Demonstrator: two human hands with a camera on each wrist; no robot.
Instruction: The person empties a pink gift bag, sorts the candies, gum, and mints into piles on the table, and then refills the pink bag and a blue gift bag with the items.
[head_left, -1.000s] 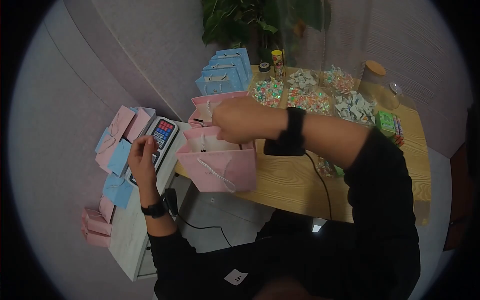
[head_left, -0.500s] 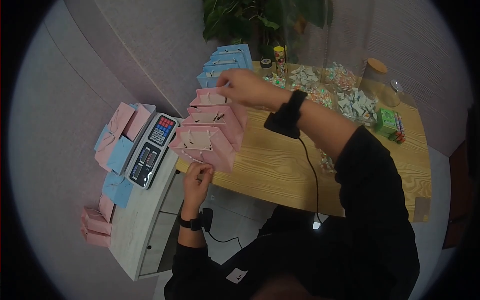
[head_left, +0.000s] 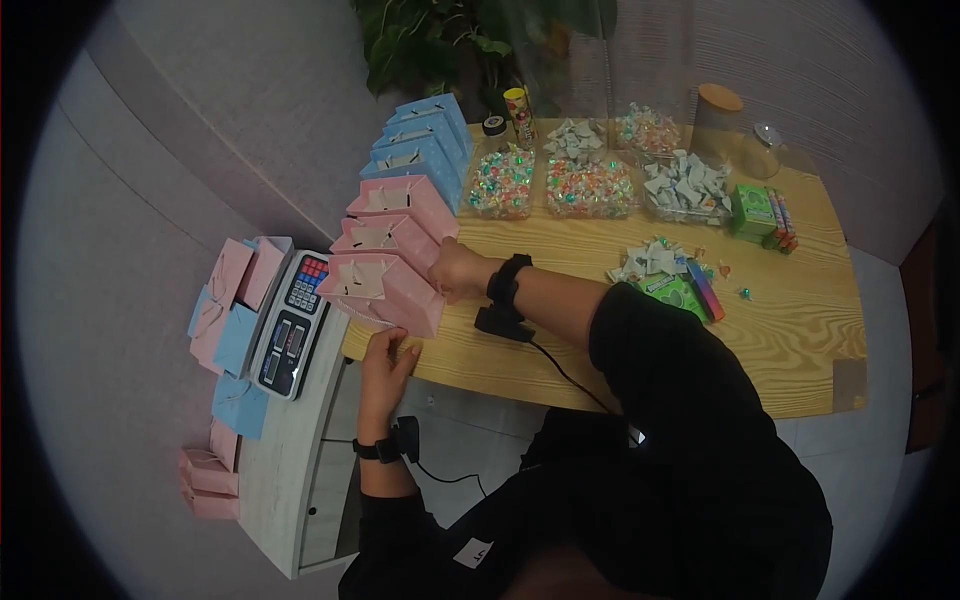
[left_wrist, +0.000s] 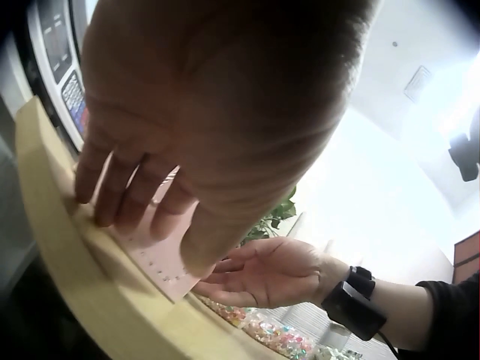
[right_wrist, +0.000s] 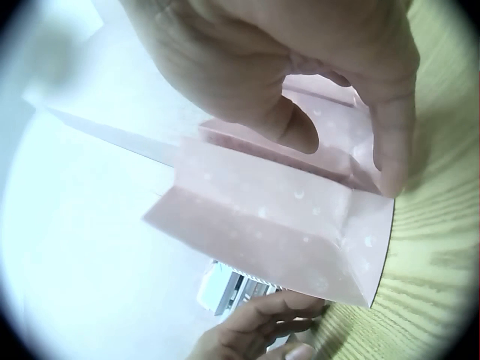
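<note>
Three pink paper gift bags stand in a row at the table's left end. The nearest pink gift bag point(head_left: 395, 300) has a white rope handle hanging down its front. At that bag's lower front is my left hand point(head_left: 385, 365), fingers loosely extended, its fingertips right at the paper. My right hand point(head_left: 463, 270) is along the right sides of the pink bags. From the right wrist, its thumb and fingers point(right_wrist: 394, 142) are spread and fairly straight beside the pink bag's side point(right_wrist: 270, 195). The left wrist view shows the left palm close over the pink bag's front point(left_wrist: 172, 274).
Blue gift bags point(head_left: 420, 160) stand behind the pink ones. Clear boxes of wrapped candy point(head_left: 590, 190) line the table's back. A loose candy pile point(head_left: 650, 262) lies nearer. On the left side table sit a scale point(head_left: 290, 335) and more folded bags point(head_left: 225, 300).
My left hand has moved from beside the scale to the front pink bag. The right hand left the bag tops and came down to their right sides. The pink bags now stand in line.
</note>
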